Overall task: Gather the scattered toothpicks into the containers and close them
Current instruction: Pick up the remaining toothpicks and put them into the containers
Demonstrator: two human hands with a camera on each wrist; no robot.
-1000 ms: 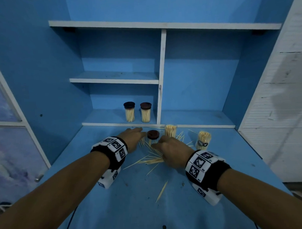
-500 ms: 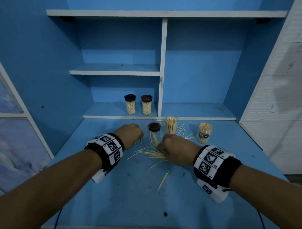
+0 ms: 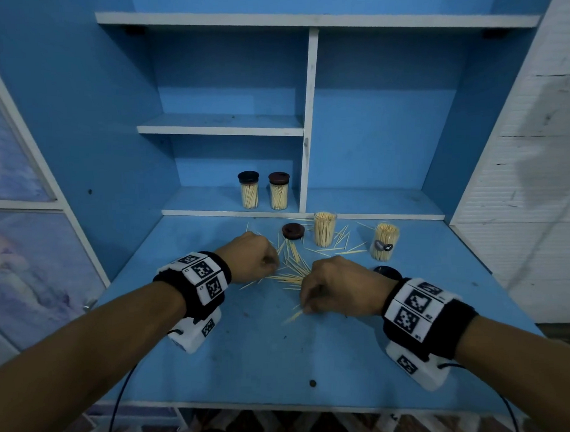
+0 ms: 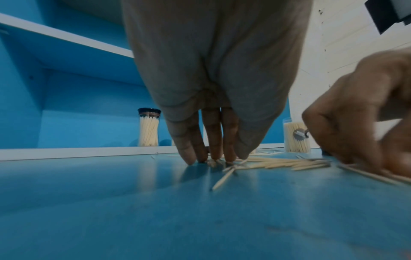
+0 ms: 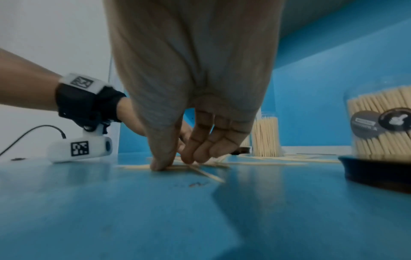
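Note:
Loose toothpicks (image 3: 290, 275) lie scattered mid-table between my hands. My left hand (image 3: 274, 264) stands fingertips-down on their left end, thumb and fingers (image 4: 189, 158) pinching a few toothpicks (image 4: 224, 177) against the table. My right hand (image 3: 308, 307) pinches a nearer small bunch; its thumb (image 5: 162, 161) pins the toothpicks (image 5: 206, 173) down. Two open full containers (image 3: 324, 229) (image 3: 386, 241) stand behind the pile. A brown lid (image 3: 292, 231) lies left of them. A dark lid (image 3: 387, 272) peeks out behind my right hand.
Two closed toothpick containers (image 3: 249, 189) (image 3: 279, 190) stand on the low shelf (image 3: 212, 202) at the back. More stray toothpicks (image 3: 342, 243) lie around the open containers. The blue table (image 3: 266, 355) reaches its front edge near me, and a white wall (image 3: 534, 174) is on the right.
Both hands have drawn back toward me from the lid and containers. The right hand has come down onto the nearer toothpicks, uncovering the dark lid behind it.

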